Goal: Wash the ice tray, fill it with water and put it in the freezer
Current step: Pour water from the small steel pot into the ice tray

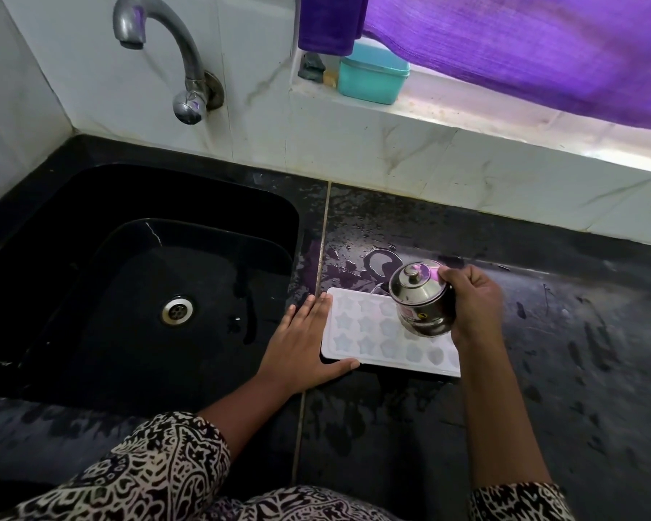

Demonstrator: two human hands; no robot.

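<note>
Head: left hand flat against 1 ice tray; right hand grips 1 seemingly steel pot.

White tiled wall, wet black counter with sink, purple curtain over bright window ledge.

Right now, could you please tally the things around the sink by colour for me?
White: 1, the white plastic star-mould ice tray
Silver: 2, the lidded steel pot and the curved metal tap
Teal: 1, the lidded teal plastic box
Purple: 2, the dark purple hanging cloth and the lighter purple curtain
Total: 6
</note>
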